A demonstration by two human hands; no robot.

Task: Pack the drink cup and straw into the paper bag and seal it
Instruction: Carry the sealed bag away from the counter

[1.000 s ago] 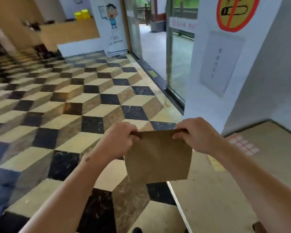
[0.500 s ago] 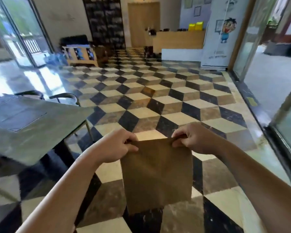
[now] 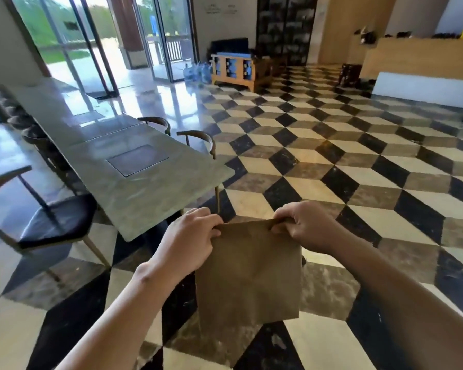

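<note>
- Right of the long stone table (image 3: pixel 134 182), the paper bag (image 3: pixel 247 273) is hanging above the cube-patterned floor (image 3: pixel 332 161).
- The left hand (image 3: pixel 190 241) and right hand (image 3: pixel 305 225) are pinching its top corners.
- Chairs (image 3: pixel 46 222) are flanking the table; glass doors (image 3: pixel 96 44) are standing beyond it.

You are looking at one brown paper bag (image 3: pixel 247 273), and you are gripping it with two hands: your left hand (image 3: pixel 190 243) is pinching one top corner and your right hand (image 3: pixel 309 227) is pinching the other. One long stone-topped table (image 3: pixel 134 193) is stretching away on your left. Three chairs are showing clearly: one dark-seated chair (image 3: pixel 46 222) nearest you and two curved-back chairs (image 3: pixel 198 140) at the table's far side; more may be sitting along the left edge, too blurred to count. One wooden bench (image 3: pixel 235 69) is standing by the windows, with several water jugs (image 3: pixel 197 72) beside it, too small to count exactly.
</note>
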